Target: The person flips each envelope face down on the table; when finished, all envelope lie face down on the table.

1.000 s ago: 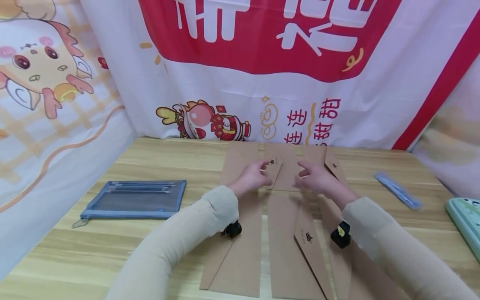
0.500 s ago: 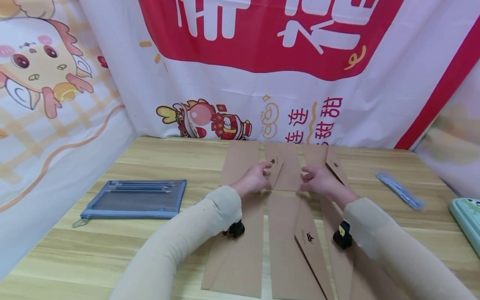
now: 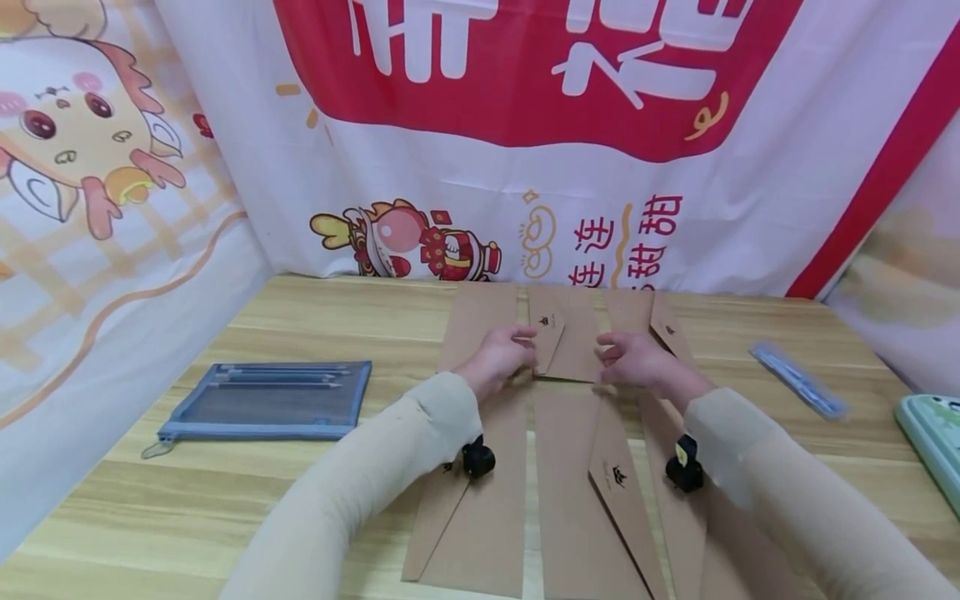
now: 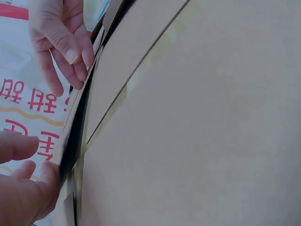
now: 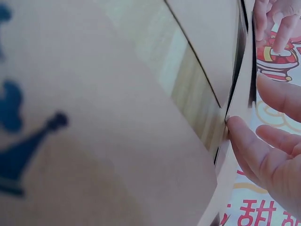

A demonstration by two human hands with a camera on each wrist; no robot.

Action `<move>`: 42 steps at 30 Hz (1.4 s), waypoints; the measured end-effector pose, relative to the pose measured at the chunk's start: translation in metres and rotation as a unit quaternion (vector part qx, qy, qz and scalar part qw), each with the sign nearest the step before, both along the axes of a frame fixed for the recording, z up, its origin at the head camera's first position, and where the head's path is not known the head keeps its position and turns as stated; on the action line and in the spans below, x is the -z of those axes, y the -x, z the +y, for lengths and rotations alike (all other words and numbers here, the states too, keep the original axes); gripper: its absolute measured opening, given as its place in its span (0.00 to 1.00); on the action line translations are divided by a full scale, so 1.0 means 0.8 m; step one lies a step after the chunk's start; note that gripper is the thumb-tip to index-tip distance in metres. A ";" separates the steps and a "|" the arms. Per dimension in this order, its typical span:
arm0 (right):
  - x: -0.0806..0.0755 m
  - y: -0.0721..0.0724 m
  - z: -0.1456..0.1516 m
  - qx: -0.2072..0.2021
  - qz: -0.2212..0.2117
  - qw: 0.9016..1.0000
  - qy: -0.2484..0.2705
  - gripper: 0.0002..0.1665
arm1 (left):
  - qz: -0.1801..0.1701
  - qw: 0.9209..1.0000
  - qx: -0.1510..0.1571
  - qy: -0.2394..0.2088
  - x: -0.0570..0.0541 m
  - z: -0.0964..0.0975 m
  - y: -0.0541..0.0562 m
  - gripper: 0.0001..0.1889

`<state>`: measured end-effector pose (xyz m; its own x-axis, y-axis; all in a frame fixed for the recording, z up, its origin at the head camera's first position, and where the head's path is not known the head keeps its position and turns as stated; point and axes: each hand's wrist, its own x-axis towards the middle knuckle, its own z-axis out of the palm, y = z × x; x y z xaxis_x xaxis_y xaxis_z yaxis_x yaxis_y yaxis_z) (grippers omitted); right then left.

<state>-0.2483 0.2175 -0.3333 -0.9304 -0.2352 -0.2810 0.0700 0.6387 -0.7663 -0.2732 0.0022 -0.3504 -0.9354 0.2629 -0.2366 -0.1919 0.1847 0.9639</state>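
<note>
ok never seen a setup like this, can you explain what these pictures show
There's no machine, just a person's left hand and right hand. The wide picture comes from a camera worn on the head; the two close-ups come from wrist cameras, one per hand.

On the wooden table lie several brown envelopes. To the left is a blue pouch with pencils inside; to the right are a slim blue item, too blurred to name, and part of a green case.

The hands are at either side of the far middle envelope, whose near edge looks slightly raised. In the right wrist picture, a finger touches its edge; I can't tell how firmly it is held.
</note>
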 end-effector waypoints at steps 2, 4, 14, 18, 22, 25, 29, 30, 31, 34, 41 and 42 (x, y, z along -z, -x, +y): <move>0.000 0.001 -0.001 -0.002 0.000 1.000 0.001 0.43 | 0.009 1.000 -0.006 -0.002 -0.001 -0.001 -0.002 0.30; 0.000 0.001 -0.002 -0.002 0.001 1.000 -0.001 0.43 | 0.018 1.000 -0.012 0.000 -0.002 -0.001 -0.004 0.30; 0.002 0.001 -0.018 -0.029 0.021 0.999 -0.008 0.43 | 0.060 0.996 -0.057 -0.015 -0.007 -0.005 -0.010 0.28; 0.001 0.003 -0.032 -0.027 0.010 1.000 0.012 0.43 | 0.087 0.993 -0.069 -0.033 -0.015 -0.009 -0.010 0.27; 0.005 0.006 -0.047 -0.014 0.001 0.999 0.029 0.42 | 0.088 0.991 -0.076 -0.058 -0.026 -0.016 -0.013 0.26; 0.009 0.007 -0.057 -0.009 -0.002 0.999 0.049 0.42 | 0.084 0.990 -0.081 -0.079 -0.030 -0.019 -0.014 0.26; 0.013 0.005 -0.067 -0.005 -0.010 0.997 0.072 0.41 | 0.088 0.986 -0.083 -0.112 -0.032 -0.019 -0.013 0.24; 0.013 0.005 -0.068 -0.005 -0.012 0.997 0.077 0.41 | 0.089 0.985 -0.082 -0.121 -0.033 -0.018 -0.012 0.24; 0.013 0.004 -0.070 -0.002 -0.015 0.996 0.084 0.41 | 0.091 0.984 -0.082 -0.127 -0.034 -0.017 -0.012 0.24; 0.015 0.004 -0.073 -0.002 -0.018 0.995 0.103 0.42 | 0.100 0.983 -0.072 -0.136 -0.038 -0.012 -0.011 0.23; 0.016 0.002 -0.071 0.013 -0.018 0.992 0.123 0.43 | 0.127 0.986 -0.030 -0.107 -0.047 0.006 -0.008 0.22; 0.017 0.002 -0.070 0.014 -0.018 0.992 0.122 0.42 | 0.129 0.986 -0.027 -0.101 -0.047 0.009 -0.007 0.22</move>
<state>-0.2501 0.1617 -0.3468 -0.9283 -0.2743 -0.2511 0.1147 0.4312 -0.8950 -0.2675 0.0092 -0.3124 -0.9715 0.2284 0.0629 0.0598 -0.0207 0.9980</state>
